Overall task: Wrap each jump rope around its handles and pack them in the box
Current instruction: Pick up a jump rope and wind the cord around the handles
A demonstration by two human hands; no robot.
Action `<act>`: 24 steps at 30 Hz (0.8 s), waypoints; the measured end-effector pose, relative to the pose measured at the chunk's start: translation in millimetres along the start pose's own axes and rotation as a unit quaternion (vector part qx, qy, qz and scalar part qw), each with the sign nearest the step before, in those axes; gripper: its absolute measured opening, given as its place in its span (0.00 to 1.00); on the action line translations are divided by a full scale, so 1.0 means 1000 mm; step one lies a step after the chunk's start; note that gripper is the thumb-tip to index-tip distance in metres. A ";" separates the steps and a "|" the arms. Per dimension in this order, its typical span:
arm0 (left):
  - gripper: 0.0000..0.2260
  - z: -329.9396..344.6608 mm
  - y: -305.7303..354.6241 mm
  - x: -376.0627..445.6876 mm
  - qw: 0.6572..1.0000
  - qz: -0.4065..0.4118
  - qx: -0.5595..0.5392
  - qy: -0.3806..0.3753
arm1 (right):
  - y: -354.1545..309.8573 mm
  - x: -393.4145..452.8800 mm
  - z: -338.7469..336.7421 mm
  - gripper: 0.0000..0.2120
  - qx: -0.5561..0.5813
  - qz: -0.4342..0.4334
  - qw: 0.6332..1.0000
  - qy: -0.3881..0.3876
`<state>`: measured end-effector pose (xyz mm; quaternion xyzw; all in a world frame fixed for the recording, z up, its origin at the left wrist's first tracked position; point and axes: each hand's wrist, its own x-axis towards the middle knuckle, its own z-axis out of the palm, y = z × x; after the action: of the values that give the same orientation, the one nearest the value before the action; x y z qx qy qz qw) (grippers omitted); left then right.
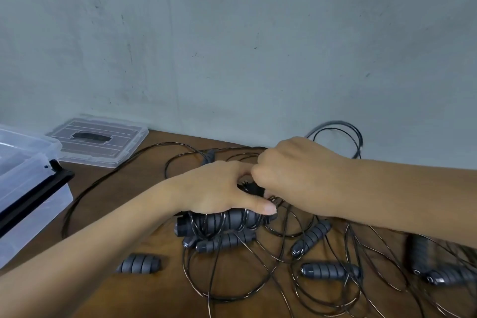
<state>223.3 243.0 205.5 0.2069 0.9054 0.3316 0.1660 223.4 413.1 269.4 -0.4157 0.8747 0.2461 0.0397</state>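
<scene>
Grey concrete wall backs a brown wooden tabletop (108, 214) strewn with black cord. Under the left hand (219, 188) lies a pair of ribbed grey handles (222, 219) with cord looped around them; its fingers (260, 205) curl over the bundle, likely pinning the turns so they cannot spring loose. Just beyond those fingers the right hand (296, 170) is closed in a pinch on the cord (254, 190), probably tucking its end; the exact grip is hidden behind its knuckles. Loose handles (330, 271) and tangled cords lie nearer the person than the fingers. Well out past the left wrist stands the clear box (33, 188), cut off by the edge, its contents unreadable, its lid (100, 141) beside it.
</scene>
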 end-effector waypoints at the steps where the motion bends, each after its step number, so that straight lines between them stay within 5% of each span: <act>1: 0.17 0.000 -0.001 0.000 1.000 0.005 -0.007 0.025 | -0.002 -0.004 0.003 0.08 0.005 0.012 1.000 0.024; 2: 0.20 0.002 -0.003 0.001 0.999 0.009 -0.013 0.050 | -0.005 -0.005 0.004 0.05 0.004 0.023 0.999 0.027; 5: 0.31 0.006 -0.006 0.003 0.994 0.009 -0.030 0.105 | -0.015 -0.005 0.010 0.17 0.028 0.056 0.990 0.124; 8: 0.23 0.013 -0.006 0.003 0.989 -0.004 -0.041 0.141 | -0.012 -0.004 0.029 0.22 0.027 0.053 0.967 0.248; 15: 0.21 0.021 -0.004 0.003 0.966 -0.009 -0.073 0.249 | -0.020 -0.005 0.053 0.19 0.139 0.160 0.914 0.345; 24: 0.17 0.029 -0.010 0.003 0.933 0.012 -0.187 0.306 | -0.024 0.007 0.047 0.17 0.269 0.203 0.869 0.363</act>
<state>230.3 252.5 177.2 0.0716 0.8311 0.5444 -0.0878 230.5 416.5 217.0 -0.2624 0.9248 -0.1640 -0.2215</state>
